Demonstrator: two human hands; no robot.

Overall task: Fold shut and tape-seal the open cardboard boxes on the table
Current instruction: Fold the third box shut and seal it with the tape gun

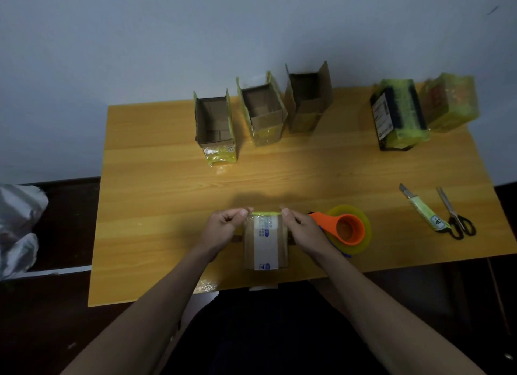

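A small cardboard box [265,246] with a white printed label stands at the table's near edge, a strip of yellow tape along its far top edge. My left hand [225,226] grips its left top corner, thumb on the tape. My right hand [300,229] grips the right top corner, thumb on the tape too. An orange tape dispenser with a yellow roll [349,229] lies just right of my right hand. Three open boxes stand at the back: left [214,125], middle [264,111], right [307,100].
Two boxes wrapped in yellow tape [400,114] [450,103] stand at the back right. A utility knife [422,206] and scissors [456,215] lie near the right edge of the wooden table [156,178]. A grey plastic bag [19,229] sits off the table at left.
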